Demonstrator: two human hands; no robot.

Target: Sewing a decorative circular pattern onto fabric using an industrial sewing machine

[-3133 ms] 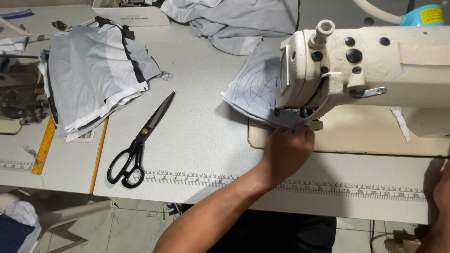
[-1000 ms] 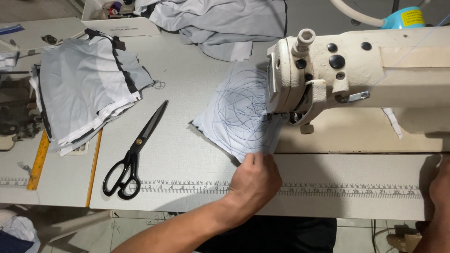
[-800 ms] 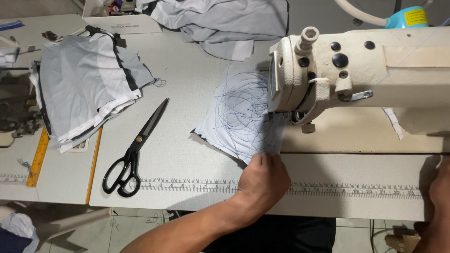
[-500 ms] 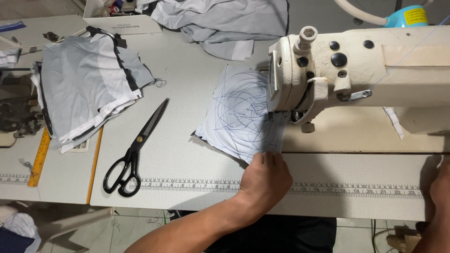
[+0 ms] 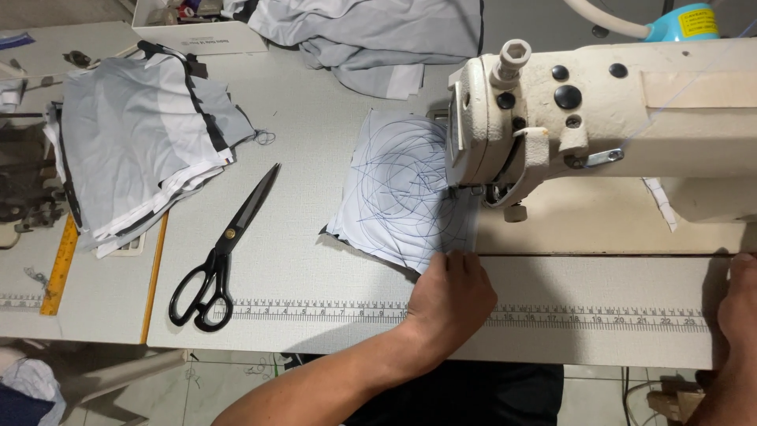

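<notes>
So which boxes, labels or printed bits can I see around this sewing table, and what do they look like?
Box: far left of the table, white, shallow, open-topped, small dark print on its side, odds and ends inside.
Label: top right, yellow with red print, on a blue cone behind the cream sewing machine.
Printed ruler strip: along the table's near edge, black marks, beside the left hand.
No screens.

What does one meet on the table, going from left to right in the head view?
Yellow ruler → stack of grey cloth → black scissors → white cloth with blue stitch lines, the left hand at its near corner → sewing machine → right hand at the table edge.
</notes>
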